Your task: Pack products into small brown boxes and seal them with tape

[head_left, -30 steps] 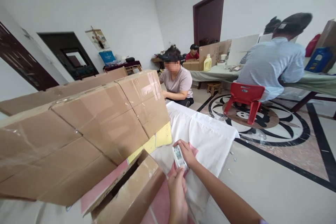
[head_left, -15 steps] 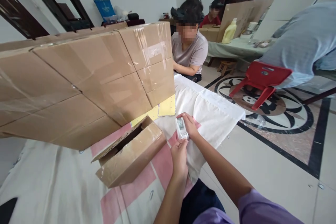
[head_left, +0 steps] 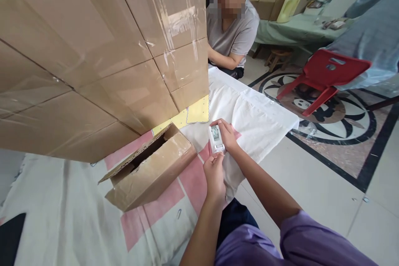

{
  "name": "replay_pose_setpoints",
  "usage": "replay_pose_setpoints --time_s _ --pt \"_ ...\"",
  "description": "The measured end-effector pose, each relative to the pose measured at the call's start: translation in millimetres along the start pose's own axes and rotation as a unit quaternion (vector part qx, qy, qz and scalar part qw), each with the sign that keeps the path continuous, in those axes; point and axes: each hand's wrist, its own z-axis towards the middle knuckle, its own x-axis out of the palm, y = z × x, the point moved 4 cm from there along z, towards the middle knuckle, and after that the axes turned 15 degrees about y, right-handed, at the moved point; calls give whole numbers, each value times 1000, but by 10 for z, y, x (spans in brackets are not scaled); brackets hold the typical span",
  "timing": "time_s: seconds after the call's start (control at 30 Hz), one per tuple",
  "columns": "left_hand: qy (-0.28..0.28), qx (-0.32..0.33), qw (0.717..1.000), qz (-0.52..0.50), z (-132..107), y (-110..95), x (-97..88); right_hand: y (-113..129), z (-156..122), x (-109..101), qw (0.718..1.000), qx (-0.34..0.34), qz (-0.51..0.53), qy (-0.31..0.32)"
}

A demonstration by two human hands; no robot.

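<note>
In the head view, the left hand [head_left: 215, 174] pinches the near end of a small white device [head_left: 215, 139] with a display, while the right hand [head_left: 227, 135] wraps its far right side; it is held over the pale cloth [head_left: 246, 112]. To the left lies an open cardboard box [head_left: 154, 166]. Beyond it stand large taped cartons [head_left: 102, 33], with a person [head_left: 232, 37] at the far side and a red chair [head_left: 336, 70] farther right.

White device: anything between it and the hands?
Nothing visible. The left hand grips the white device at its near end; the right hand holds its right side. The small open box sits off to the left on the cloth, not between them.
</note>
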Motion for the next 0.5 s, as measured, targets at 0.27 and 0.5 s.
replay_pose_setpoints --time_s 0.27,0.5 --pt "-21 -13 1000 -2 -18 16 19 28 -6 3 1000 17 -3 1" --pt "-1 -21 1000 -2 -32 -57 48 20 10 -3 1000 8 3 8"
